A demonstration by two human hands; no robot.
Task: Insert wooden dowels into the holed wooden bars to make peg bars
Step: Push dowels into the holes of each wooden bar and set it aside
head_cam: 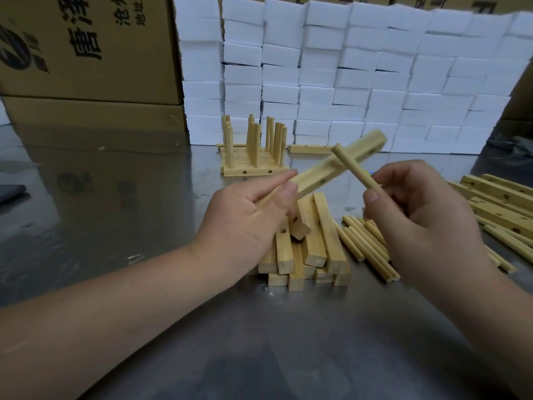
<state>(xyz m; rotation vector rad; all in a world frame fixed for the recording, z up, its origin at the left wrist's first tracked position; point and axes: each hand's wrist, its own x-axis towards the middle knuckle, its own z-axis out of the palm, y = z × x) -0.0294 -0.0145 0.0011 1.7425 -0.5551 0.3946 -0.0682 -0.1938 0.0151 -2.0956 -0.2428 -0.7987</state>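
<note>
I see left hand (248, 215) gripping bar (314, 174) at near end, right hand (418, 209) pinching dowel (356, 168) low. Light, stiff wood, I reckon.

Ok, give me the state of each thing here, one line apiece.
left hand: grips one end of a bar
held bar: tilted in the air, visible holes empty
right hand: pinches a dowel
held dowel: slanted across the bar, not seated
bar pile: loose on the table, no dowels in
loose dowels: lying flat beside the pile
finished peg bars: dowels standing upright
white blocks: stacked in a wall
</note>
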